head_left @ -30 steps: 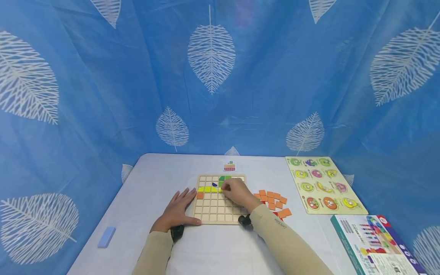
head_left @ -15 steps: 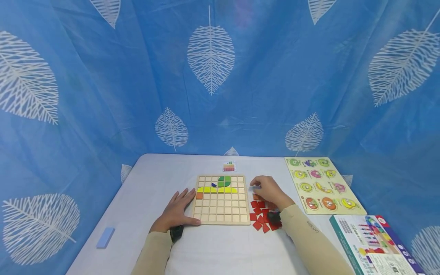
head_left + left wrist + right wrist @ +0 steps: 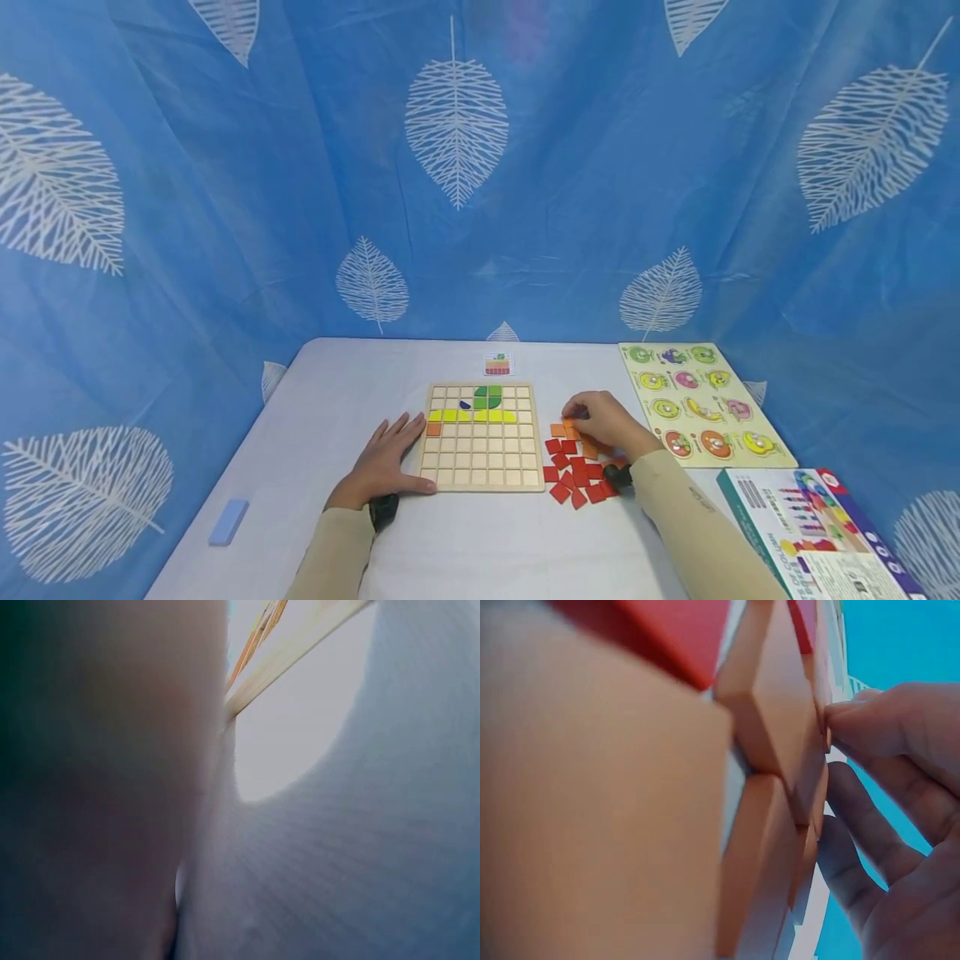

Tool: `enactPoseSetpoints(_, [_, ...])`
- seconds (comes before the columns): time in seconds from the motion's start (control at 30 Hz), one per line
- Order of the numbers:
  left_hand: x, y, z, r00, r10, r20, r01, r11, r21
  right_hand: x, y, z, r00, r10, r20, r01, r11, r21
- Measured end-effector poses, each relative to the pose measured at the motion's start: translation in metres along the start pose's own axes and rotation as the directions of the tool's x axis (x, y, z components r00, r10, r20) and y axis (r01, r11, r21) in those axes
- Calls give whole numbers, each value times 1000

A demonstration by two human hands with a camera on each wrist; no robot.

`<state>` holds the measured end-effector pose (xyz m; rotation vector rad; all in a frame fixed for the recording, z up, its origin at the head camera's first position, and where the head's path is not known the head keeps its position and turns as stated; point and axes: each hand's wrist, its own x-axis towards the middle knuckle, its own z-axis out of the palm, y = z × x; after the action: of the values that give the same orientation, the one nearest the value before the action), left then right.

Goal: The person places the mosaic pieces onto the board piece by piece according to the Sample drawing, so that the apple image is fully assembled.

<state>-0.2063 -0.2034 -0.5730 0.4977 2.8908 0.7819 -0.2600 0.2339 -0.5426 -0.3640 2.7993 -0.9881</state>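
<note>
- Orange tiles lie in a loose pile to the right of the wooden grid board, next to the red tiles; the right hand covers part of the pile.
- The right hand's fingertips touch the far side of the orange pile. Whether thumb and finger pinch a tile cannot be told: from the head they are too small, and at the wrist the tile edges overlap them.
- The right wrist view is crowded by a large blurred orange surface at left; red tiles are cut off at the top, and part of the hand runs out at the right edge.
- The left hand is open, fingers spread by the board's left edge, thumb at its near-left corner.
- A big brown blur fills the left of its wrist view, with only a slanting pale wooden strip clear at the top.
- On the board, yellow pieces form a row, one orange square sits below the row's left end, and green pieces and a dark blue piece lie above.
- The small picture card beyond the board is too small to read in detail.
- The printed box is cut off by the bottom edge.
</note>
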Motion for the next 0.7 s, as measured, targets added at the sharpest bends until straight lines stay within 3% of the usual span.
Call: enactPoseSetpoints(0.7, [0,0,-1,1000,-9,9,9,1000,-9,1,1,-3,997,-74,35,75,997,-29])
